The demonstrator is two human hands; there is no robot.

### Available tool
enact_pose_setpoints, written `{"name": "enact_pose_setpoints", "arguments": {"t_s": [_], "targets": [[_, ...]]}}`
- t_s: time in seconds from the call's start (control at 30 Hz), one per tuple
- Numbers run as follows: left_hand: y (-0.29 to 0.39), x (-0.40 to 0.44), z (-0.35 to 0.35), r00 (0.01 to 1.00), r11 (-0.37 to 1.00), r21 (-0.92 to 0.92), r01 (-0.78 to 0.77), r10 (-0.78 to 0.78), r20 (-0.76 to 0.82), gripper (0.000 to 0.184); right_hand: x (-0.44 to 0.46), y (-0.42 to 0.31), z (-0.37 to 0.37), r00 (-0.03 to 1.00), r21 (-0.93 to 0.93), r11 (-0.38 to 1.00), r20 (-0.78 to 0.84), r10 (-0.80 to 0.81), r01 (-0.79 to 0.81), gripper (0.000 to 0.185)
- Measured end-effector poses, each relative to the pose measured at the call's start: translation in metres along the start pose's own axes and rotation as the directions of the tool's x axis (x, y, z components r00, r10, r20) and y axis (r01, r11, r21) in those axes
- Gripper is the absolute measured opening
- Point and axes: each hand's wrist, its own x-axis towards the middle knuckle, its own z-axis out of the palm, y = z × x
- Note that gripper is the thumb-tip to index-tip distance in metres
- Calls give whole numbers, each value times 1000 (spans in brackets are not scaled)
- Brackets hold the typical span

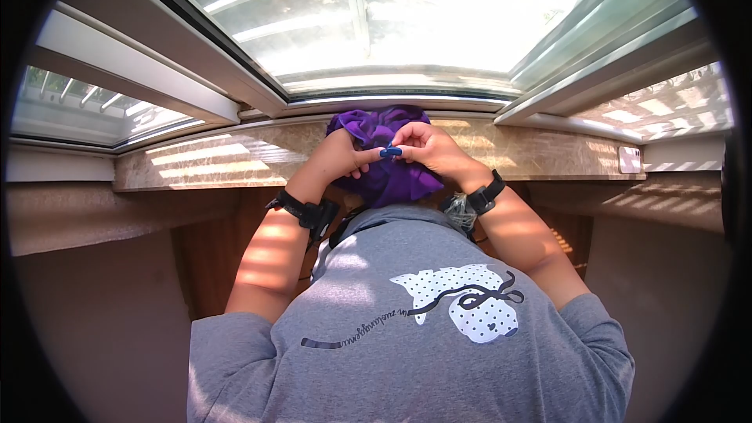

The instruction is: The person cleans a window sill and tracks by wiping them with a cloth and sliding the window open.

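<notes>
A bunched purple cloth (392,184) lies in front of my chest, partly on the window sill. My left hand (341,158) and my right hand (432,150) meet over it, fingers curled and thumb tips nearly touching. Both hands are closed in a pinch at the cloth's middle. Dark blue shows where the thumbs meet; I cannot tell whether it is nail colour or a small thing between the fingertips. Black bands circle both wrists, the left one carrying a black device (319,218).
A sunlit stone window sill (235,158) runs across in front of me, below framed window panes (407,23). A phone-like pale object (630,160) stands at its right end. Clear crinkled plastic (460,211) shows beside my right wrist.
</notes>
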Motion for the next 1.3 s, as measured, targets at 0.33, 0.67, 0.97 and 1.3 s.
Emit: {"name": "enact_pose_setpoints", "arguments": {"t_s": [0.33,0.67,0.97,1.3], "targets": [[-7,4,8,999,1000,0,2,-2,-46,42,-2,-3,0,1000,-46,999,-6,-3,3,16],[31,0,42,991,999,-37,-3,-2,-131,54,2,16,14,966,-175,983,-235,-103,62,40],[17,10,54,939,983,146,-111,152,-309,65,3,13,21,949,-242,965,-269,-165,99,43],[12,12,55,926,967,212,-139,203,-319,68,3,15,20,947,-299,945,-245,-206,129,37]]}}
